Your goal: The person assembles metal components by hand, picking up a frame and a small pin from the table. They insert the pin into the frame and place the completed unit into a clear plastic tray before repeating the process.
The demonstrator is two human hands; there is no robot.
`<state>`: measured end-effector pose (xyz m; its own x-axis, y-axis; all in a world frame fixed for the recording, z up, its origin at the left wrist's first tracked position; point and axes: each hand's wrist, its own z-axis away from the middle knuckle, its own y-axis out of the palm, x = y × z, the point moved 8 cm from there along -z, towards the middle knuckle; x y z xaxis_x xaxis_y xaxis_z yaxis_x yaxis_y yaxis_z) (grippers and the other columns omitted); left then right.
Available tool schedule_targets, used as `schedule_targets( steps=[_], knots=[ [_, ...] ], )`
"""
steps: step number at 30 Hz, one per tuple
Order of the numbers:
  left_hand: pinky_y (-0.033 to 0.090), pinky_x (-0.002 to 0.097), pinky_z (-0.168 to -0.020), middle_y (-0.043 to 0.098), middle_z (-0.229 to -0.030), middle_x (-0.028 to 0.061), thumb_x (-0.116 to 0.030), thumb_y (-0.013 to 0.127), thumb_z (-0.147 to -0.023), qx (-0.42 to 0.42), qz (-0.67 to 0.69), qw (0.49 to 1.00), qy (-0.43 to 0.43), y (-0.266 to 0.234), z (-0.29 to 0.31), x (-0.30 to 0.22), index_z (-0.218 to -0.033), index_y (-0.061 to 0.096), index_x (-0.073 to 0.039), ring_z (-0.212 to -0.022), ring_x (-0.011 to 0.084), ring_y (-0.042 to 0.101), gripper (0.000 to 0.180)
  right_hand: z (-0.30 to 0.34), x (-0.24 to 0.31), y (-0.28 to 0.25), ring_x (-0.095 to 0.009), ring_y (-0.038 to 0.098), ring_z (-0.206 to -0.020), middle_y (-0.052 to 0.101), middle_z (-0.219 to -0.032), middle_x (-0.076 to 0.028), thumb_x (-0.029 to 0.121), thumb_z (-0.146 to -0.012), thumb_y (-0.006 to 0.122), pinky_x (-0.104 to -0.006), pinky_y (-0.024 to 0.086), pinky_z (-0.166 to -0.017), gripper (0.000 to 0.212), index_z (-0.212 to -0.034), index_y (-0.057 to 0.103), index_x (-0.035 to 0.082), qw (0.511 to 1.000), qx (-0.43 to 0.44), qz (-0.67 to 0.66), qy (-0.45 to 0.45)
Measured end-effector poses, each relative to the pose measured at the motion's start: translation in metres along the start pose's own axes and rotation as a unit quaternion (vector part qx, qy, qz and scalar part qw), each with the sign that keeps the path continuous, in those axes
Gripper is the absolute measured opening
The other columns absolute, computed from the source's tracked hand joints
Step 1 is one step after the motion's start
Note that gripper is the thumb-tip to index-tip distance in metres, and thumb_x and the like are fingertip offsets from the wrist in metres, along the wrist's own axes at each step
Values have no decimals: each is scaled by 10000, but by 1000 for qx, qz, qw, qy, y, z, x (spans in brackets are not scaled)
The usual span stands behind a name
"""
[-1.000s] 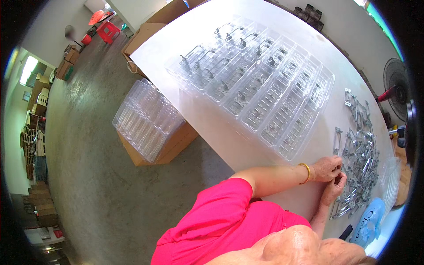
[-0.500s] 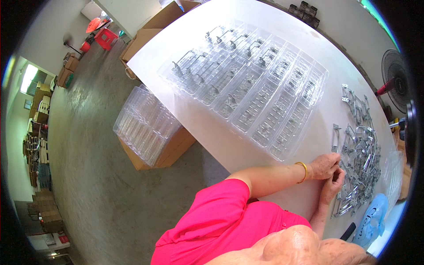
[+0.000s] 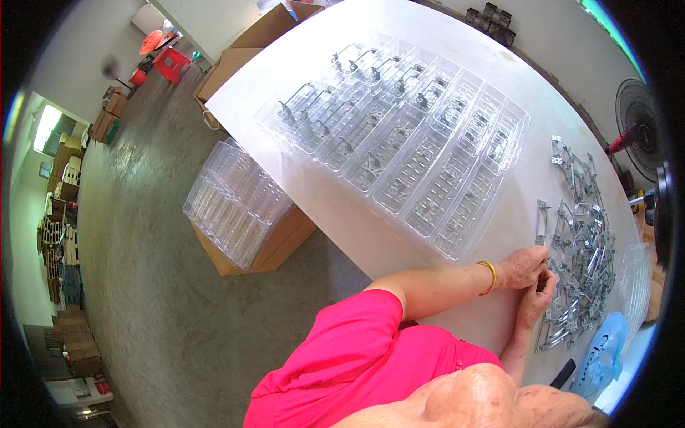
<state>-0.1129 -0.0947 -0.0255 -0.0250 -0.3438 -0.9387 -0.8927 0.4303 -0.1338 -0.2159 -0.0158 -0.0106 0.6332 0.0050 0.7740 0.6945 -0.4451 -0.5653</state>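
Observation:
My left hand, with a gold bangle on its wrist, is closed with its fingertips pinched together. Just below it, my right hand curls its fingers close to the left fingertips. Whatever the two hands hold between them is too small or hidden to make out. Right beside them lies a loose pile of metal bracket-like parts with rods. One single metal part stands out just above the left fingertips; whether it is touched I cannot tell. Clear plastic trays with long compartments hold rows of similar metal parts.
All this is on a white table. Past its left edge, more clear trays rest on a cardboard box. A blue plastic bag and clear plastic lie at the right; a black fan stands behind.
Both hands stay almost in the same place, with only a slight shift of the fingers. The trays and the pile look unchanged.

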Motion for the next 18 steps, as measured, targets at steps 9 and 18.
schedule_targets(
  steps=[9,18],
  knots=[
    [484,486,-766,588,-904,211,-106,620,-912,-7,-4,1000,-3,-1,0,2,-966,515,-22,-874,438,600,145,0,6,1,-132,587,-858,639,-950,-25,155,-1001,660,-289,501,-790,153,-1074,614,29,1000,-2,-2,-12],
    [483,494,-769,591,-890,216,-123,632,-906,-6,1,1000,-7,-2,-1,2,-942,525,-21,-869,442,601,152,0,8,1,-125,575,-845,631,-943,-19,163,-1002,663,-286,496,-776,159,-1069,608,29,1000,-3,3,-14]
  ],
)
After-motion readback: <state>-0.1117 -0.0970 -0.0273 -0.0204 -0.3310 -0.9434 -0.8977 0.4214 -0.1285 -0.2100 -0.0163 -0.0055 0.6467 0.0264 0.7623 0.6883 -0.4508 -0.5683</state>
